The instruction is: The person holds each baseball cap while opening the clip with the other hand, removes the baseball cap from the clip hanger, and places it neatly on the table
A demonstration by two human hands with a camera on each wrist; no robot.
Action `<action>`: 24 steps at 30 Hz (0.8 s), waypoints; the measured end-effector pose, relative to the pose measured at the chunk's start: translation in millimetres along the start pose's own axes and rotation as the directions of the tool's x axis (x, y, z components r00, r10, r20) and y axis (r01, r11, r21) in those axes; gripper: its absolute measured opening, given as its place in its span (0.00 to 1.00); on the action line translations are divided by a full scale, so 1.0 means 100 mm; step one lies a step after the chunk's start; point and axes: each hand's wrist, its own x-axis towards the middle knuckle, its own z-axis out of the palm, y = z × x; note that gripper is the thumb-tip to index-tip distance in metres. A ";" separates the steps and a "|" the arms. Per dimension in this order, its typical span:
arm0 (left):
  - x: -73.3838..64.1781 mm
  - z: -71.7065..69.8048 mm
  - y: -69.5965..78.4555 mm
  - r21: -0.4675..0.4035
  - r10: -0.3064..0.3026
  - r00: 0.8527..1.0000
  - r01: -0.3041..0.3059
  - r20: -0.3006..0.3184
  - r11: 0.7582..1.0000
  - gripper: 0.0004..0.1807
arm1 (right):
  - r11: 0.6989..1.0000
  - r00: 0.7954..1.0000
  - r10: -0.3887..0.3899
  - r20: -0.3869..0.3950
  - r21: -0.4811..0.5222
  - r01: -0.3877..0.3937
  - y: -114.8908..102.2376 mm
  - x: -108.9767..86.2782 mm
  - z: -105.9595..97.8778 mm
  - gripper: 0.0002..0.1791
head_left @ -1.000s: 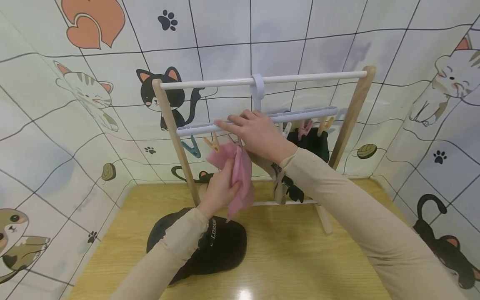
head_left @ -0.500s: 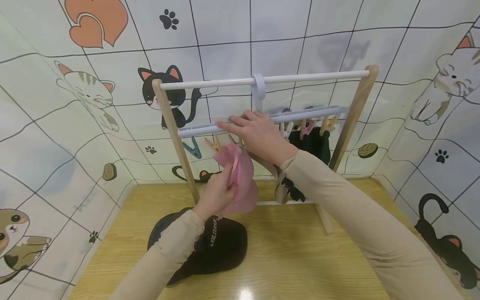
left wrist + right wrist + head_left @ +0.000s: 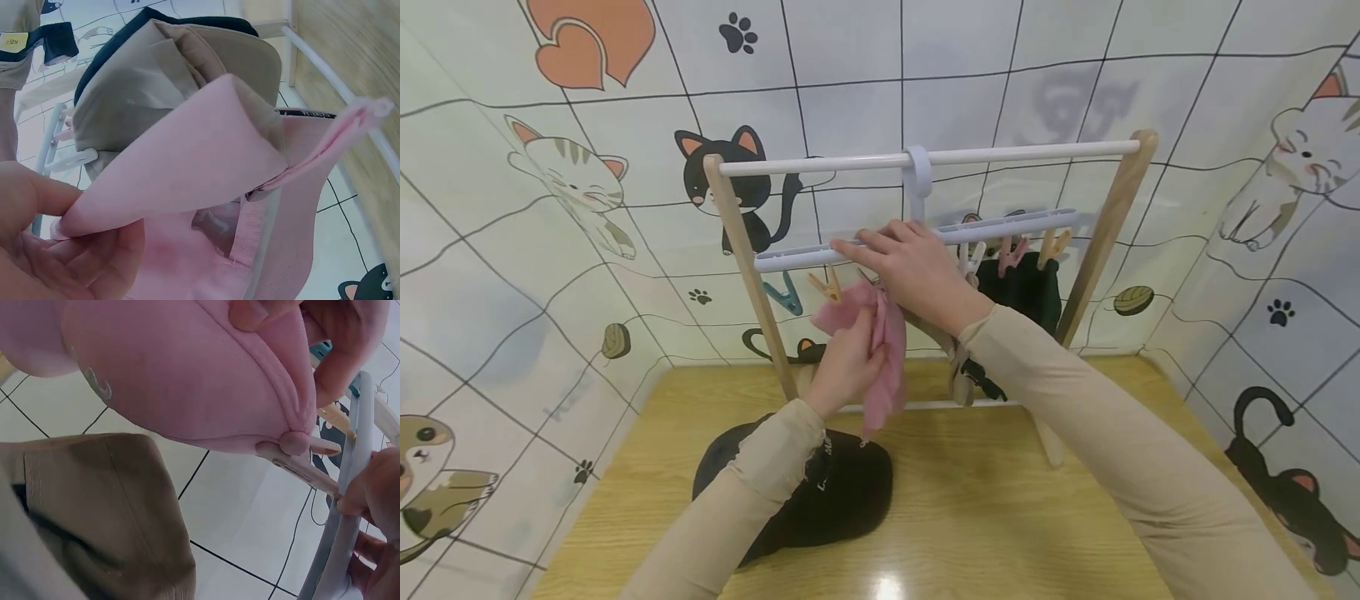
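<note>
My left hand [image 3: 846, 371] pinches the edge of a pink cap [image 3: 891, 383] between thumb and fingers, just below the hanger. In the left wrist view the pink fabric [image 3: 187, 156] is folded up between thumb and fingers. My right hand [image 3: 917, 267] grips the pale lilac bar of a clip hanger [image 3: 1015, 227], its fingers on both sides of the bar in the right wrist view. A pale clothespin [image 3: 306, 472] hangs from the bar beside the right fingertips, its end at the button [image 3: 294, 443] on the cap's crown.
The hanger hooks over a white rail of a wooden rack [image 3: 733, 233]. Right of the pink cap hang a beige cap [image 3: 131, 94] and a dark cap [image 3: 1026, 292]. A teal clothespin [image 3: 785, 296] and a yellow clothespin [image 3: 827, 286] hang left. A black cap [image 3: 857, 500] lies on the table.
The left hand swings the lower part of the pink cap slightly right, then back left and a little upward. The right hand stays at the hanger bar.
</note>
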 end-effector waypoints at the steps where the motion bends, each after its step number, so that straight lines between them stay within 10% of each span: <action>1: -0.01 0.00 0.00 0.020 0.003 1.000 -0.003 -0.004 1.000 0.19 | 1.000 1.000 0.007 -0.013 -0.001 -0.007 -0.02 -0.01 0.01 0.37; 8: -0.03 0.01 -0.03 0.089 0.033 0.999 -0.029 -0.041 0.996 0.19 | 1.000 0.984 0.025 -0.179 0.000 -0.025 -0.13 -0.07 0.06 0.30; 17: -0.03 0.00 -0.05 0.136 0.072 0.995 -0.063 -0.062 0.989 0.24 | 0.976 0.907 0.211 -0.364 0.126 -0.177 -0.26 -0.26 0.15 0.12; 20: -0.04 0.02 -0.07 0.123 0.101 0.992 -0.092 -0.071 0.988 0.25 | 0.906 0.892 0.368 -0.261 0.315 -0.281 -0.33 -0.30 0.21 0.18; 24: -0.06 0.04 -0.05 0.103 0.130 0.989 -0.123 -0.064 0.987 0.22 | 0.709 0.854 0.516 -0.066 0.592 -0.383 -0.39 -0.28 0.25 0.25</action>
